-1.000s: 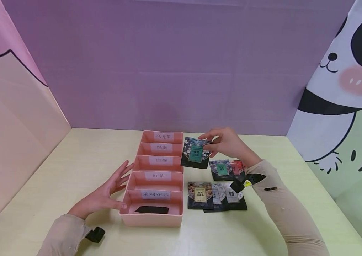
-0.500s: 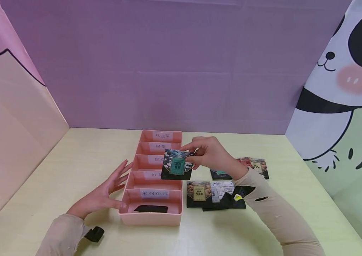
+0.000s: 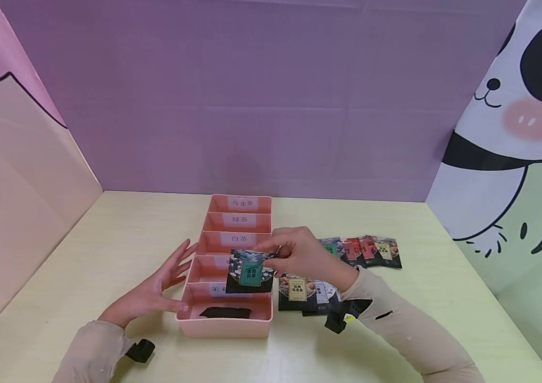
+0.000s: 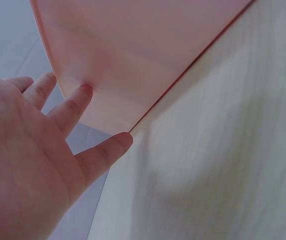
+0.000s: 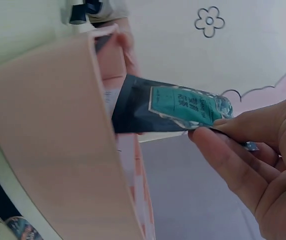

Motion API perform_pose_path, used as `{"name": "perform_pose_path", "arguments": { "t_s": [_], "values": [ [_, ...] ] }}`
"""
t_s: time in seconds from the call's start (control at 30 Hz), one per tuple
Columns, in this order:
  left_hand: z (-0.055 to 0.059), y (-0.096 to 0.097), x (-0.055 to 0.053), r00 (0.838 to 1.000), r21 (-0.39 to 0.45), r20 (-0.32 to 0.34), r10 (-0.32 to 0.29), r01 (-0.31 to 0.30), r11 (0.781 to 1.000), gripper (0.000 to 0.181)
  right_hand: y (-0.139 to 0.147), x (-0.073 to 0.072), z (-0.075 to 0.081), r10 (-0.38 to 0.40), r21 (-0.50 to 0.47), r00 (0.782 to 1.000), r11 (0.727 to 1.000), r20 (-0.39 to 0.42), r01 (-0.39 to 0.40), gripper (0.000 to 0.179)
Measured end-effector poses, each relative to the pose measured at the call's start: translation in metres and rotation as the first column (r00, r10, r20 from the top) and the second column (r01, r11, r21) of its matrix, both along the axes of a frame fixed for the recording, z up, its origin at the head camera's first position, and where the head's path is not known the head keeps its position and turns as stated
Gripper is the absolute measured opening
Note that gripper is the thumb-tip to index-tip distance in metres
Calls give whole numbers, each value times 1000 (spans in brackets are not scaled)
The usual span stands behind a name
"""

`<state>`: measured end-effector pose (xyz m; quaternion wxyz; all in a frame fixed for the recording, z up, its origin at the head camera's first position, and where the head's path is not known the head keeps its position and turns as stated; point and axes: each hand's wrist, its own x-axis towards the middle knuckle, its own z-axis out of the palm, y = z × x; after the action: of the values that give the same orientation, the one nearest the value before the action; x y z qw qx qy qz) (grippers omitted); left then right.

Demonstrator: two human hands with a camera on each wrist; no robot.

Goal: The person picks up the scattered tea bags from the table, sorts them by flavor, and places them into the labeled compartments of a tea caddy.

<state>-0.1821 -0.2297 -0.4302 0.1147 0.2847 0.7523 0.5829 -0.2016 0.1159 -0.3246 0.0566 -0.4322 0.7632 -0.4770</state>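
Over the nearer compartments of the pink box (image 3: 225, 330), the right hand (image 3: 295, 252) pinches a tea packet (image 3: 250, 272) between thumb and fingers; the packet lies leftward, its long axis sloping from the grip toward the box's near end. Left hand (image 3: 153, 290) — fingers spread — touches the box's left side; other packets (image 3: 298, 290) lie right of the box.
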Motion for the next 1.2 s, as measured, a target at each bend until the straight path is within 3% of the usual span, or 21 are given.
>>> {"name": "perform_pose_path", "arguments": {
  "t_s": [0.13, 0.2, 0.37, 0.53, 0.63, 0.8, 0.9, 0.93, 1.2],
  "values": [
    [0, 1, 0, 1000, -5, -10, 0, 0, 1000, 117, -3, 5, -7, -2, 62, 997, 998, -72, 7, 28],
    [0, 1, 0, 1000, -4, -16, -3, 3, 1000, 117, -3, 7, -10, 18, 91, 989, 996, -149, -4, 28],
    [0, 1, -1, 1000, 10, -20, -18, 18, 1000, 118, -5, 11, -17, 76, 165, 939, 986, -334, -22, 27],
    [-2, 1, -1, 1000, 17, -14, -20, 20, 1000, 117, -6, 16, -25, 122, 237, 884, 971, -452, -13, 25],
    [-2, 0, -1, 1000, 20, -9, -18, 18, 1000, 117, -8, 21, -29, 144, 281, 820, 960, -555, 21, 24],
    [-1, 0, 0, 1000, 13, -5, -18, 18, 1000, 117, -13, 27, -38, 178, 310, 639, 946, -748, 99, 22],
    [0, -1, -1, 1000, 0, -12, -19, 19, 1000, 117, -16, 30, -44, 199, 317, 580, 942, -790, 108, 21],
    [0, -1, -1, 1000, -2, -14, -20, 20, 1000, 117, -16, 31, -45, 204, 320, 574, 942, -793, 107, 20],
    [0, -1, 0, 999, -7, -36, -22, 22, 1000, 116, -17, 40, -48, 247, 372, 602, 924, -759, 90, 18]
  ]
}}
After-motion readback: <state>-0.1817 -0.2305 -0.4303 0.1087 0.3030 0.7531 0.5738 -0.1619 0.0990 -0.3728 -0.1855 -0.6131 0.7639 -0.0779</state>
